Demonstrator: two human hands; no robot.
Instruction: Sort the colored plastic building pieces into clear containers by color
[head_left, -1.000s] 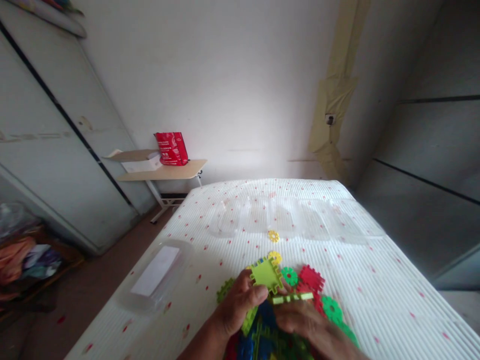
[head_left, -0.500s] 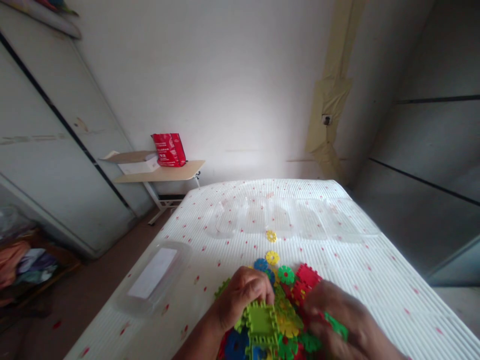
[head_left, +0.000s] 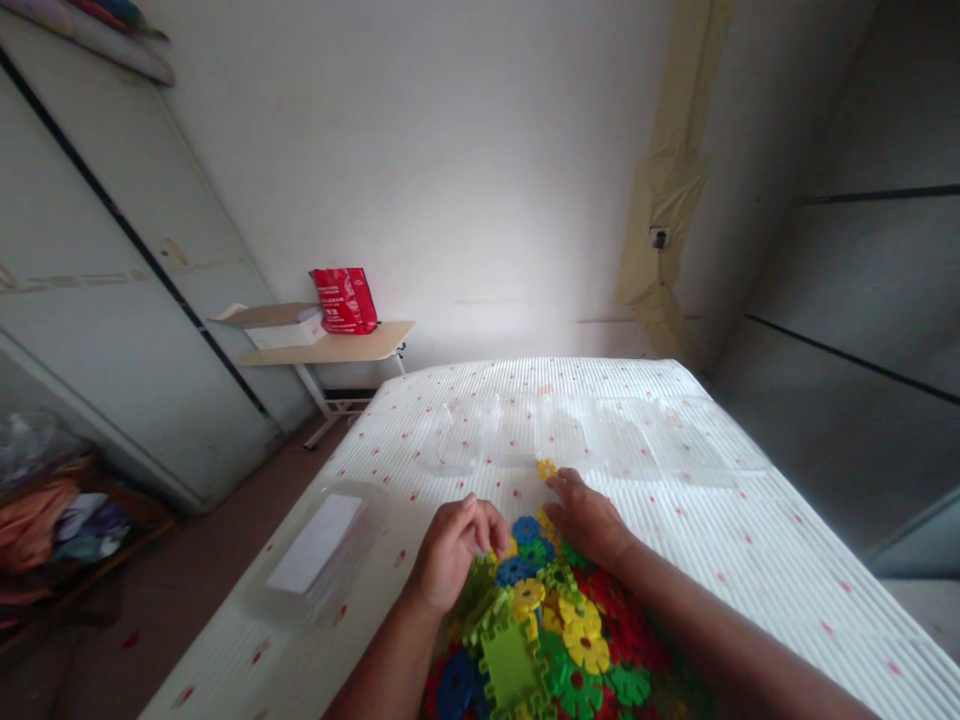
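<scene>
The yellow notched disc [head_left: 547,469] lies on the patterned cloth [head_left: 420,520], beyond the heaped pieces [head_left: 581,635] and just past the fingertips of the right hand [head_left: 591,522], the nearer one; whether they touch is unclear. The disc is round, with no long axis. The right thumb stands apart from the index finger; the left hand [head_left: 456,548] curls loosely beside the heap, its grip impossible to tell.

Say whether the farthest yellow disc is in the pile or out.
Out: the yellow disc lies apart, beyond the pile, near the right hand.
</scene>
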